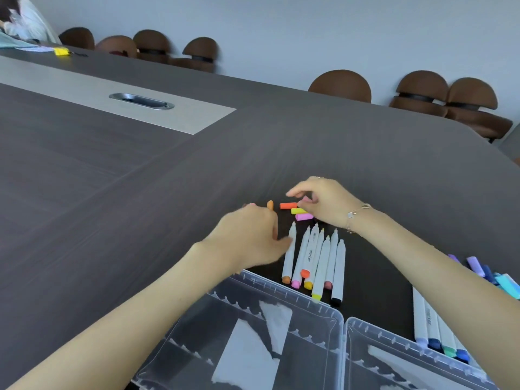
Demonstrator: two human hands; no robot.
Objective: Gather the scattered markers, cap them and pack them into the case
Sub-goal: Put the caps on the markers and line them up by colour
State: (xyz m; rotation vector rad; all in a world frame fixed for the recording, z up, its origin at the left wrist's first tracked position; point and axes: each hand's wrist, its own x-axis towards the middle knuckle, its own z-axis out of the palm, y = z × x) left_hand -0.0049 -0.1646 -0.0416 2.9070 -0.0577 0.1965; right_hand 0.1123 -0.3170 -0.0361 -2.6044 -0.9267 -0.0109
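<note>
Several white uncapped markers (315, 257) lie side by side on the dark table, tips pointing away from me. Beyond their tips lie loose caps: orange (288, 205), yellow (298, 211) and pink (303, 217). My right hand (323, 204) hovers over these caps, fingers curled and pinching a pinkish cap. My left hand (250, 235) sits left of the markers, fingers curled; an orange cap (270, 205) and a pink one (251, 204) show at its fingertips. The clear plastic case (281, 333) lies open in front of me.
More markers with blue, green and purple ends (439, 330) lie at the right, loose purple and blue caps (484, 271) beyond them. Brown chairs (340, 85) line the table's far edge. A person sits at the far left by a yellow object (61, 51).
</note>
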